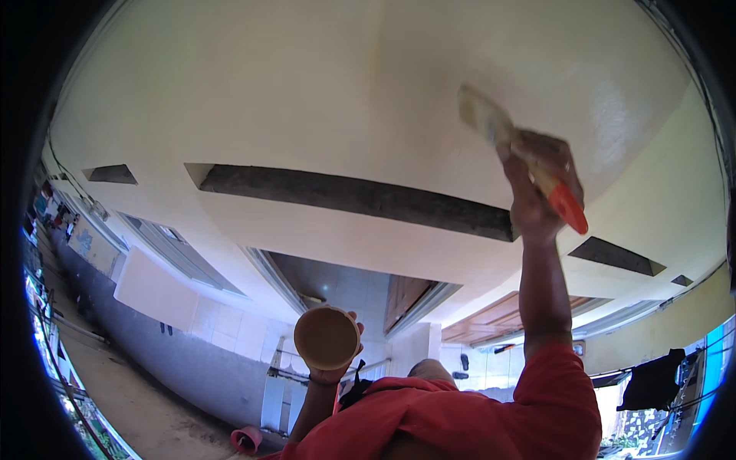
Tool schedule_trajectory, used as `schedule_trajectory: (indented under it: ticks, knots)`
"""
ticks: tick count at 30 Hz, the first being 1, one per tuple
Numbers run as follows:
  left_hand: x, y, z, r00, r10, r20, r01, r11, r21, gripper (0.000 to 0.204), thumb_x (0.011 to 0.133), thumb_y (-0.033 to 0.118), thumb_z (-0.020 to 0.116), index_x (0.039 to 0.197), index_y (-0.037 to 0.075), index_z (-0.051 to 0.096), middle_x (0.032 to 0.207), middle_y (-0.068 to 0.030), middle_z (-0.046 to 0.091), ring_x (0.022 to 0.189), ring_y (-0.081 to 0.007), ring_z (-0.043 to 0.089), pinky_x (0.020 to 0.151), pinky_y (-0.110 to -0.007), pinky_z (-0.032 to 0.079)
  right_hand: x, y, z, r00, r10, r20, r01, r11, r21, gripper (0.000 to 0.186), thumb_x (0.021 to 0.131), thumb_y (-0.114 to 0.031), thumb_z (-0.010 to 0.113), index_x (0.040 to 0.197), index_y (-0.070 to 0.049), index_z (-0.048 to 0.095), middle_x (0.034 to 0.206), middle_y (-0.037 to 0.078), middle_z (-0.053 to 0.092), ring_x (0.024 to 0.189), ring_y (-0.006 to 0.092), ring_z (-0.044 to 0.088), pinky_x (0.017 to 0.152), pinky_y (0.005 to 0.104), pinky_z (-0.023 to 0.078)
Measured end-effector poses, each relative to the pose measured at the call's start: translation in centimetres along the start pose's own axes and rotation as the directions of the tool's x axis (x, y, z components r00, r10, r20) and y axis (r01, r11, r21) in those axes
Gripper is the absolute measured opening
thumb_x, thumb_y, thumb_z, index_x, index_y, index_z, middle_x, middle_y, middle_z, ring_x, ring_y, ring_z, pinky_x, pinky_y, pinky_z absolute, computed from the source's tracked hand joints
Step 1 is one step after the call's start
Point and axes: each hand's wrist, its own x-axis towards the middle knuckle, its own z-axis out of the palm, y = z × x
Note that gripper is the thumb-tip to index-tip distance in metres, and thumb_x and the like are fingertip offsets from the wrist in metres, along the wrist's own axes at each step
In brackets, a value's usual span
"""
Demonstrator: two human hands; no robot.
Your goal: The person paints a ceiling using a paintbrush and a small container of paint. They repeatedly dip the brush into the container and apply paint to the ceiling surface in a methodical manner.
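My right hand [534, 176] is raised, wrapped round the handle of a paintbrush [487, 115] with pale bristles and a red-orange handle end. Its bristles point up and left at the cream-coloured wall [307, 92]; I cannot tell whether they touch it. A glossier, wet-looking patch of wall shows to the right of the brush. Lower down, my left hand [330, 376] grips a round tan cup [300, 341] from below and its right side. The cup's mouth faces the view, and a tan surface shows inside.
A long dark recess [360, 195] crosses the wall below the brush, with shorter recesses at either side. Below it is an open doorway [337, 284] with a wooden door [406, 299]. A pink bucket [246, 439] stands low at left. A dark cloth [650, 381] hangs at right.
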Motion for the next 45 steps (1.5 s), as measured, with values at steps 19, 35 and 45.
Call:
schedule_trajectory:
  ticks: [19,35,45]
  knots:
    - [3.8,-2.1,-0.8,0.951,-0.293,-0.095,0.287,0.955,-0.073,0.068,0.107,0.052,0.066,0.167,0.026,0.045,0.169,-0.0233,0.035,0.154,-0.0466,0.035,0.114,-0.075,0.05,-33.4,-10.1,-9.4,-0.414,0.853,0.318,-0.479,-0.501,0.72,0.037,0.11,-0.037,0.063,0.119,-0.001,0.066,0.112,0.017,0.072,0.091,0.0307,0.074,0.082,0.0447,0.064]
    - [9.7,-6.4,-2.0,0.883,-0.385,-0.268,0.429,0.893,0.133,0.089,0.099,0.077,0.057,0.164,0.016,0.047,0.161,-0.0195,0.052,0.141,-0.0435,0.057,0.102,-0.058,0.057,-18.5,-12.1,-6.9,-0.196,0.863,0.465,-0.466,-0.499,0.73,0.02,0.104,-0.008,0.07,0.121,0.002,0.069,0.106,0.016,0.078,0.09,0.0264,0.081,0.077,0.0376,0.069]
    - [9.9,-6.8,-2.5,0.88,-0.368,-0.3,0.428,0.888,0.169,0.088,0.1,0.079,0.055,0.162,0.017,0.049,0.157,-0.0153,0.057,0.138,-0.0362,0.059,0.092,-0.052,0.055,-20.0,-13.0,-5.9,-0.164,0.918,0.36,-0.701,-0.366,0.612,0.025,0.102,-0.01,0.07,0.124,0.001,0.064,0.098,0.018,0.079,0.079,0.0256,0.081,0.062,0.0308,0.061]
